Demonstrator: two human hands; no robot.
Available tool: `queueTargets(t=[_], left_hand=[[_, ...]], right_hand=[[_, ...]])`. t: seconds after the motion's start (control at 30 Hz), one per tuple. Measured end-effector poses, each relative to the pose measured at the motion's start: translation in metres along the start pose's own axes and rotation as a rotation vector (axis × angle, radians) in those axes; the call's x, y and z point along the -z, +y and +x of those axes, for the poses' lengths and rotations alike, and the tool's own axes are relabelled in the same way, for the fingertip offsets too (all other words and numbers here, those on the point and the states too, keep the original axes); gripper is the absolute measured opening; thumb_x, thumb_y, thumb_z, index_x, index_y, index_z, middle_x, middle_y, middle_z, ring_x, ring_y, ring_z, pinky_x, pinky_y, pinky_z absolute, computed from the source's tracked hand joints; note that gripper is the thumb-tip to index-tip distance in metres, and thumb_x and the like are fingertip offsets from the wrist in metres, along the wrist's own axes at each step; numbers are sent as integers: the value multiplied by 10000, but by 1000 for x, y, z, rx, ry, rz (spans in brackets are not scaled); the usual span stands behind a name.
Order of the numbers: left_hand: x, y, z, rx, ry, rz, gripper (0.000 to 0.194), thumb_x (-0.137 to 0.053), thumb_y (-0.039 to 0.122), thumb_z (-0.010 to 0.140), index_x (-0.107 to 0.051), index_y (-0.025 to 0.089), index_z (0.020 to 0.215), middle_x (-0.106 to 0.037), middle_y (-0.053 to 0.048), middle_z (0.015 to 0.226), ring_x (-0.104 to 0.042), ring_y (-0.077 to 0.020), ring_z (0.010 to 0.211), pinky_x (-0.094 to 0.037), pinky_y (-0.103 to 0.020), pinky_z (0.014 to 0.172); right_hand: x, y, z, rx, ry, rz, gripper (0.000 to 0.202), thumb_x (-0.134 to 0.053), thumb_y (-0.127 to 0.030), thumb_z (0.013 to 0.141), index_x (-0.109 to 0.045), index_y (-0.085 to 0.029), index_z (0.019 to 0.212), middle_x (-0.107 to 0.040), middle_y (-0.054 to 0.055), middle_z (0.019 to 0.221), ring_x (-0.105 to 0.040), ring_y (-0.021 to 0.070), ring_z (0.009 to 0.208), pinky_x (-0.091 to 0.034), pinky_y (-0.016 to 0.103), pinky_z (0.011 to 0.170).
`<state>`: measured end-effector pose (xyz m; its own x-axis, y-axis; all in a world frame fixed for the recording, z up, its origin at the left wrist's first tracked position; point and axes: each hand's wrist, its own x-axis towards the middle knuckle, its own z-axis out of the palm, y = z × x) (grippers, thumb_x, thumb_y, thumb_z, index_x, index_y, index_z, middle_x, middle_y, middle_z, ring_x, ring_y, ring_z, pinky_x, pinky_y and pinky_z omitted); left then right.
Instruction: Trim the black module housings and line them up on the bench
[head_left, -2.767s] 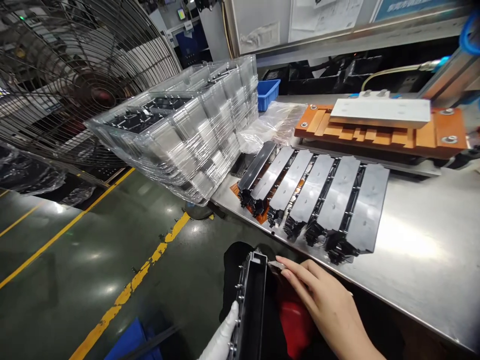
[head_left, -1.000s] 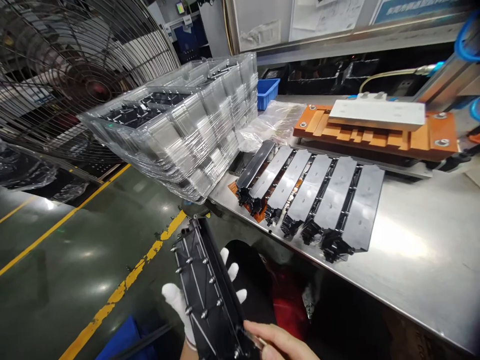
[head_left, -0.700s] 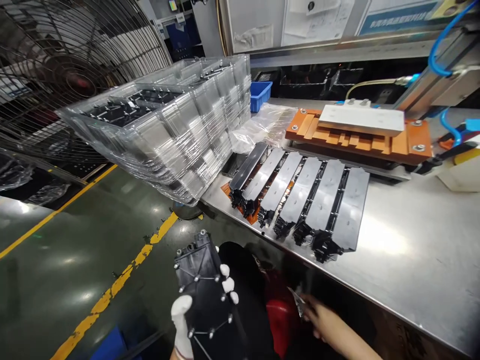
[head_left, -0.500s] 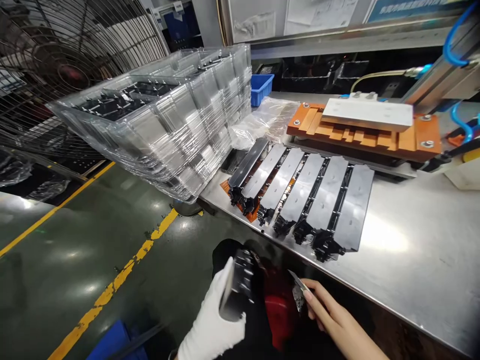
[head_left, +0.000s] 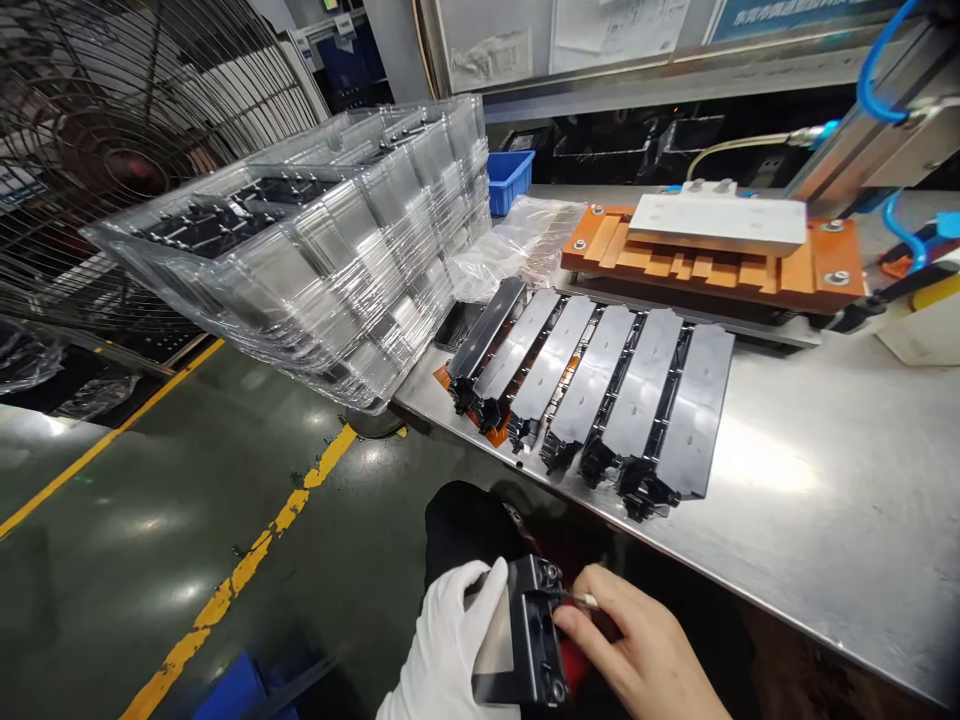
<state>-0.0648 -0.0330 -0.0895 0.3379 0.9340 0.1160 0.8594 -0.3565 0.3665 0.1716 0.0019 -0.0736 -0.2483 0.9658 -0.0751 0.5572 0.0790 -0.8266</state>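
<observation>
My left hand (head_left: 448, 640), in a white glove, is closed round a black plastic part (head_left: 525, 655) with a flat grey face, held above my lap. Its edge, with round holes and recesses, faces my right hand. My bare right hand (head_left: 634, 640) pinches a slim knife (head_left: 581, 599), its blade against that edge of the part; the tip is hidden in the dark plastic. Beyond both hands, several similar black parts with grey plates (head_left: 630, 380) lie side by side along the front of the metal bench (head_left: 787, 520).
A tall wrapped stack of clear plastic trays (head_left: 360, 260) stands left of the parts. Behind them sits an orange fixture (head_left: 720, 265) with a white block (head_left: 716, 222). A blue bin (head_left: 511, 180) is farther back. A large fan (head_left: 142, 170) stands far left.
My right hand has brought the knife up and left to the black part. My left hand has turned the part so its holed edge faces right. The camera view has shifted slightly.
</observation>
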Motion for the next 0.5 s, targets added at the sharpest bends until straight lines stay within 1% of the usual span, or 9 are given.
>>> queueTargets(t=[0.07, 0.1, 0.17, 0.2, 0.33, 0.37, 0.47, 0.5], left_hand=[[-1, 4, 0, 45, 1, -16, 861, -624, 281, 698, -295, 267, 1493, -518, -138, 1282, -579, -323, 1136, -539, -419, 881], [-1, 6, 1, 52, 8, -15, 861, -619, 269, 692, -297, 272, 1491, -513, -137, 1280, -576, -323, 1134, -532, -421, 888], [0, 10, 3, 49, 22, -8, 872, -599, 231, 687, -282, 277, 1497, -502, -136, 1282, -569, -318, 1137, -518, -424, 910], [1, 12, 4, 45, 22, -10, 879, -591, 219, 684, -273, 276, 1502, -496, -137, 1284, -564, -317, 1143, -514, -426, 918], [4, 14, 7, 43, -32, -57, 903, -610, 237, 679, -262, 267, 1511, -490, -138, 1307, -550, -319, 1177, -511, -429, 936], [5, 14, 8, 42, -51, -68, 920, -633, 255, 670, -263, 265, 1512, -494, -138, 1312, -548, -323, 1181, -508, -431, 943], [8, 12, 10, 28, -96, -100, 1028, -726, 300, 622, -235, 262, 1524, -509, -140, 1323, -551, -331, 1188, -497, -437, 970], [9, 12, 11, 23, -107, -111, 1060, -743, 300, 610, -217, 263, 1530, -511, -142, 1328, -552, -331, 1193, -495, -436, 977]], right_hand=[[0, 1, -1, 27, -13, 30, 318, -429, -497, 975, -512, -249, 794, -572, -39, 724, -583, 118, 637, -453, 214, 590], [1, 1, -1, 34, -8, 22, 311, -435, -485, 976, -510, -249, 788, -566, -40, 720, -580, 118, 635, -449, 216, 589], [2, 0, 0, 41, 21, -4, 362, -453, -490, 968, -464, -243, 704, -519, -50, 655, -545, 116, 578, -417, 226, 547], [3, 0, 0, 36, 24, 6, 373, -447, -493, 969, -454, -243, 692, -508, -51, 644, -538, 117, 569, -411, 230, 543], [6, -3, -2, -34, -43, 141, 298, -362, -471, 1001, -532, -266, 866, -575, -30, 779, -597, 138, 716, -460, 237, 659], [6, -3, -3, -49, -41, 149, 304, -354, -470, 1003, -529, -268, 858, -567, -30, 779, -592, 140, 720, -458, 241, 664], [8, -4, -5, -58, -28, 166, 383, -325, -477, 1006, -474, -254, 732, -517, -35, 711, -552, 140, 660, -434, 248, 624], [8, -4, -6, -67, -31, 192, 395, -298, -467, 1013, -476, -254, 732, -525, -31, 719, -556, 142, 671, -438, 252, 636]])
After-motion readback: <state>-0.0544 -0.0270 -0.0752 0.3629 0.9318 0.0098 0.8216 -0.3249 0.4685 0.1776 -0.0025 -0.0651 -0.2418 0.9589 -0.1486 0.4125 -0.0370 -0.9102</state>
